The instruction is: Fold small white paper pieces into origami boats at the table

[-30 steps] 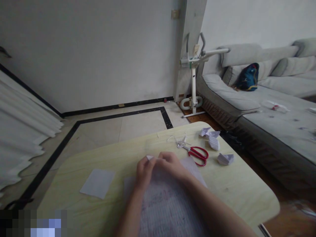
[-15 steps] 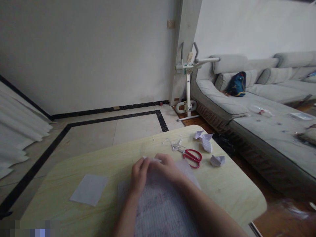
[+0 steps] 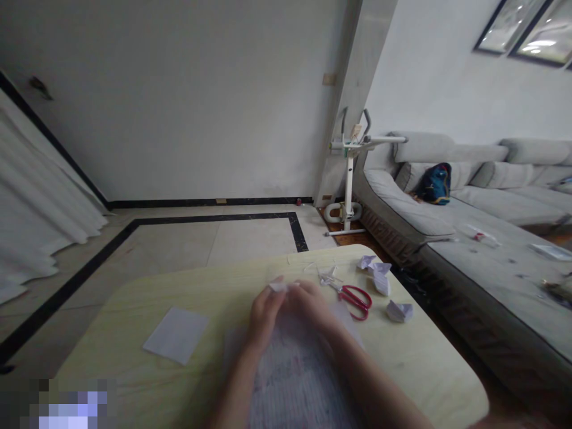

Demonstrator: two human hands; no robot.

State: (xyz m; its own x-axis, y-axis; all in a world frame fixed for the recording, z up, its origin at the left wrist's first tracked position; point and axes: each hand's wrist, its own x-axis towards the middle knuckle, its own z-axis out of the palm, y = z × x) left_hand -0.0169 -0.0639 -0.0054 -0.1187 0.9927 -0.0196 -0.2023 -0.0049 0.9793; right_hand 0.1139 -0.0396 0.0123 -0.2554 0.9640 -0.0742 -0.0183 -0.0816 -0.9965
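Note:
A small folded white paper (image 3: 277, 287) is pinched between my two hands above the table. My left hand (image 3: 264, 311) is closed on its left side, and my right hand (image 3: 309, 302) grips it from the right, slightly blurred. Under my forearms lies a large lined sheet with writing (image 3: 295, 375). Just right of my right hand are red-handled scissors (image 3: 357, 301), their blades beside thin paper scraps (image 3: 328, 275). A square of white paper (image 3: 176, 335) lies flat to the left.
Several folded paper pieces (image 3: 381, 277) sit near the right edge of the pale wooden table (image 3: 429, 363); one folded piece (image 3: 399, 311) lies nearer me. Beyond stand a grey sofa (image 3: 482, 262) with a dark blue bag (image 3: 435, 183) and a white exercise machine (image 3: 349, 185).
My view has tilted up, so the table sits lower and further right in the picture. Both hands stay together on the folded paper, which shows a slightly different angle.

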